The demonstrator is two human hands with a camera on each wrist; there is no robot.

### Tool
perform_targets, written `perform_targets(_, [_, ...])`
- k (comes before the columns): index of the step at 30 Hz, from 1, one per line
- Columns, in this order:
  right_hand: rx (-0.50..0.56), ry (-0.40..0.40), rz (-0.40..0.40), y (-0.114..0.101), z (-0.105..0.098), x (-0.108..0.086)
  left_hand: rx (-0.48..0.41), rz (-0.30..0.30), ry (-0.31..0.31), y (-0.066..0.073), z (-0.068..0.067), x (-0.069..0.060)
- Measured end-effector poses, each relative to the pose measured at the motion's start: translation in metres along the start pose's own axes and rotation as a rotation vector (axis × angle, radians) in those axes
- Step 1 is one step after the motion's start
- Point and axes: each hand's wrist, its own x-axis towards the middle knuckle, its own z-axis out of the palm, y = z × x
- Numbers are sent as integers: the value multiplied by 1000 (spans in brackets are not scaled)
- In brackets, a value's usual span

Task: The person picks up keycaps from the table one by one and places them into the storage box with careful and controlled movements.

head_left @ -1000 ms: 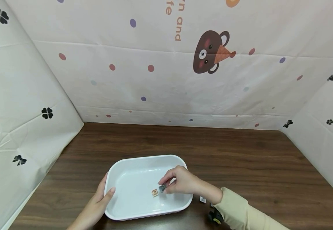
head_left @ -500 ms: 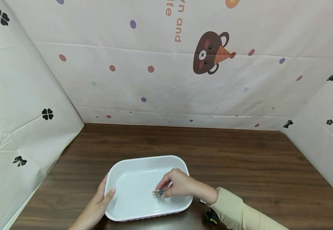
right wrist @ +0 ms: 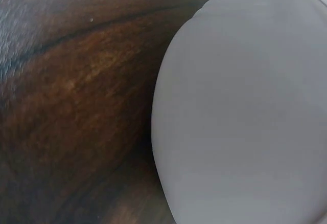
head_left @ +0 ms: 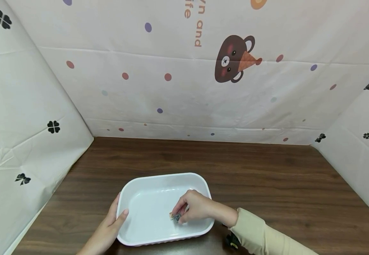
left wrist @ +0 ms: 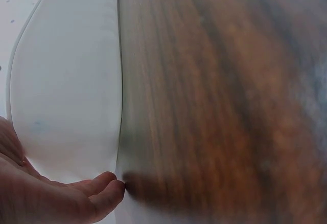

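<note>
A white rectangular tray point(head_left: 149, 205) sits on the dark wooden table. My left hand point(head_left: 109, 225) grips its left end, thumb over the rim and fingers along the outside; in the left wrist view the fingertips point(left wrist: 110, 188) reach the base of the tray's wall. Inside the tray, my right hand point(head_left: 195, 207) pinches a small dark grey block point(head_left: 177, 217) with a printed mark. Right beside it, partly hidden by the fingers, lies a small cream-and-orange block point(head_left: 171, 215). The right wrist view shows only the tray's outer wall point(right wrist: 235, 106) and table, no hand.
A black object point(head_left: 232, 241) with a yellow mark lies by the right sleeve, partly covered. The table point(head_left: 251, 170) runs back to a patterned cloth wall point(head_left: 184, 92), with cloth on both sides.
My right hand has moved slightly down and left with the grey block, bringing it against the cream-and-orange block, now partly covered. My left hand keeps its grip on the tray.
</note>
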Motion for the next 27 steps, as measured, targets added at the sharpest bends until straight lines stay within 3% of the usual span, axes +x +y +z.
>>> perform_targets(13, [-10, 32, -2, 0, 2, 1, 6, -1, -1, 1, 0, 0])
perform_targets(27, [58, 60, -39, -4, -5, -3, 14, 18, 6, -2, 0, 1])
